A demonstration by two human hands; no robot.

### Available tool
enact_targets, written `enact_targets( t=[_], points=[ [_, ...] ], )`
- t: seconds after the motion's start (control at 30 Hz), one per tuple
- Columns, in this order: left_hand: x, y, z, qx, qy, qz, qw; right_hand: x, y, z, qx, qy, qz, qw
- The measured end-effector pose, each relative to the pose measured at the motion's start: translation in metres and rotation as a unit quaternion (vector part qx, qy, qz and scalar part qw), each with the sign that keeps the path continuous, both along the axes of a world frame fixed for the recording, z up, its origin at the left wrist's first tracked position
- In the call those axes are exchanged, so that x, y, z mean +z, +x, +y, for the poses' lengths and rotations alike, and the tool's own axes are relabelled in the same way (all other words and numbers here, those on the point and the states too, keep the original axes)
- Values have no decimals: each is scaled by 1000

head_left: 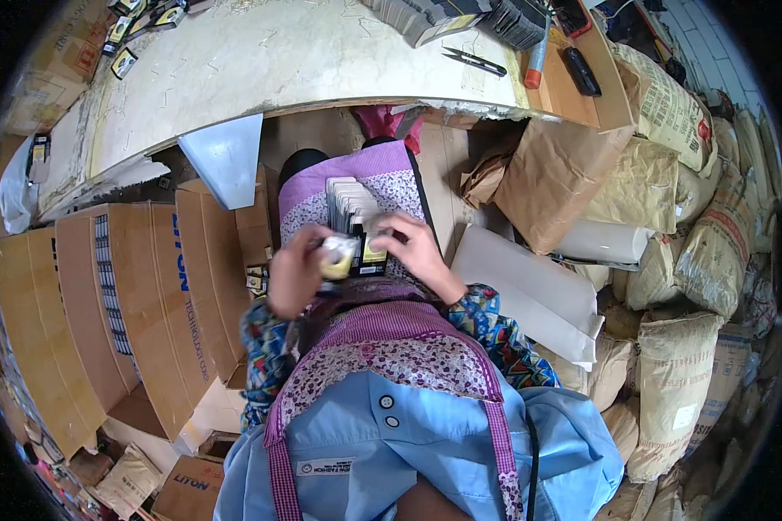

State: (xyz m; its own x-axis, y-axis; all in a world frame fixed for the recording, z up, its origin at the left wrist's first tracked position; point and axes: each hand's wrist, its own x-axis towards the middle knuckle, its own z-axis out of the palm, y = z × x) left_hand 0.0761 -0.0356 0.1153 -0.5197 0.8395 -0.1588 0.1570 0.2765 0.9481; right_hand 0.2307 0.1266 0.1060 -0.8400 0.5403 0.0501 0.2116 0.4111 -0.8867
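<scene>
At frame centre, the left hand (294, 271) pinched a small packet (337, 258) in its fingers while the right hand (419, 252) gripped a partly filled row of cards (353, 206) on the lap, more stock waiting on the desk (261, 61).

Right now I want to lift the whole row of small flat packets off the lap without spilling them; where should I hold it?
Probably clamp the row of small flat packets at its two ends, coming from above: they stand on edge, packed face to face, so end pressure keeps them together.
</scene>
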Motion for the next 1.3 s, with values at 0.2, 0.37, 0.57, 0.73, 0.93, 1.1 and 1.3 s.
enact_targets(
  t=[0.2,0.37,0.57,0.73,0.93,1.1,1.3],
  points=[
    [1,6,-3,29,28,231,972,-1,-2,-5,28,276,-171,945],
    [3,40,31,5,83,286,955,11,-9,-8,-20,60,-48,997],
    [-6,41,32,46,33,66,996,7,-12,-14,-84,-99,51,990],
    [-12,39,35,62,126,-158,977,-7,-2,-11,-24,-152,5,988],
    [-8,36,32,43,120,-162,979,3,-11,-14,-104,-127,79,983],
    [-9,39,30,44,140,-132,980,5,-14,-9,-127,-277,65,950],
    [-19,38,30,59,149,-147,976,11,-8,6,-55,-282,-13,958]
  ],
)
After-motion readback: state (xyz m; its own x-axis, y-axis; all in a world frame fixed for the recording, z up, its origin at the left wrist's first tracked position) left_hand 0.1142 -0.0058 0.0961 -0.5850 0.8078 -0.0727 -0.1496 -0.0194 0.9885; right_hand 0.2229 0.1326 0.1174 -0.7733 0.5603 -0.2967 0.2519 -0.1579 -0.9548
